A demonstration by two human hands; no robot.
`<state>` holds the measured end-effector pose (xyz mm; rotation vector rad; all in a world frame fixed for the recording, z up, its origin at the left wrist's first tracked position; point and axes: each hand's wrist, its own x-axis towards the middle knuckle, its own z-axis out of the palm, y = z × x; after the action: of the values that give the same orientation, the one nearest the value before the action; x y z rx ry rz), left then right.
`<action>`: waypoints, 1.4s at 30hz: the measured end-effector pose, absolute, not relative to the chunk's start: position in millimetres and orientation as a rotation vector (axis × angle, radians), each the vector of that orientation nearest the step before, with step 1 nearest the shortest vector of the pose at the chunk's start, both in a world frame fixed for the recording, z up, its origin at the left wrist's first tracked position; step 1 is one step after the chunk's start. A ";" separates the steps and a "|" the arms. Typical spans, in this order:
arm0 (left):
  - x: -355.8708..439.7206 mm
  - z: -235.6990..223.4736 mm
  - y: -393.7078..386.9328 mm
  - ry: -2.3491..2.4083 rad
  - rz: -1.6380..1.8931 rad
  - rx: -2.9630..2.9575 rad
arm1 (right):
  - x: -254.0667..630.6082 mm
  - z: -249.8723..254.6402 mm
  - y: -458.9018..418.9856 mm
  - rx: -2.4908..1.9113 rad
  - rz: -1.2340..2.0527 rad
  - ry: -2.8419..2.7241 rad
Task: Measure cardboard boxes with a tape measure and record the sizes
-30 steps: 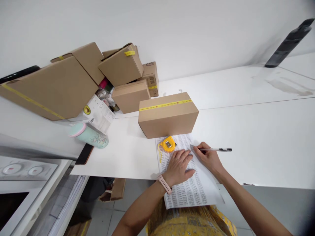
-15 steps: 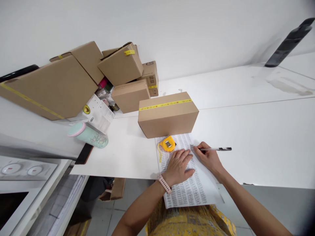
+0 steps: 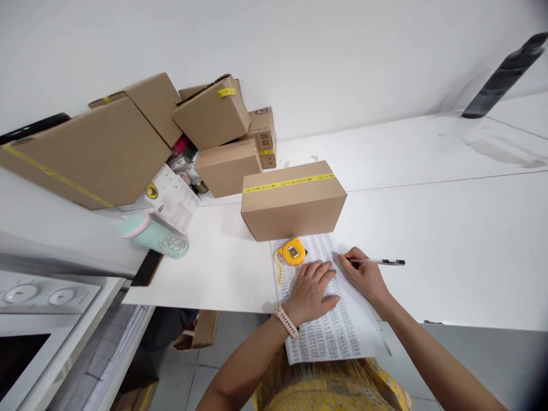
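The white table [image 3: 436,251] spreads in front of you, with a large brown carton [image 3: 94,154] at its far left. Nearer the middle stands a cardboard box [image 3: 293,214], yellow tape running lengthwise along its top. Just on your side of it lie the printed sheets [image 3: 317,342], covered in columns of small text and reaching past the table's near edge. A mint tumbler [image 3: 160,237] is well to the left. Your left hand [image 3: 309,291] lies flat and open on the sheets, fingers spread a little; your right hand [image 3: 362,275] is closed in a pinch at their right side. The yellow tape measure [image 3: 293,252] sits on the paper between your left fingertips and the box. Slimmest is the pen [image 3: 387,262], gripped in your right hand.
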<state>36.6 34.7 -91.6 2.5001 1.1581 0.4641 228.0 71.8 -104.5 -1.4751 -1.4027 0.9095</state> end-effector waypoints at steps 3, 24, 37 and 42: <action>36.4 -91.8 34.7 1.154 0.469 2.496 | 227.3 -103.5 71.9 -1.478 0.929 -1.391; 36.7 -88.9 34.5 1.159 0.450 2.501 | 229.8 -106.7 71.4 -1.478 0.939 -1.400; 36.7 -90.8 35.2 1.159 0.454 2.495 | 231.1 -113.9 73.4 -1.463 0.896 -1.391; 36.7 -89.8 35.0 1.155 0.451 2.490 | 230.6 -114.4 73.1 -1.474 0.912 -1.379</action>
<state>36.7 35.0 -89.8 2.4900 1.1553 0.4506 230.6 73.1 -114.4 -1.4744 -1.3790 0.9124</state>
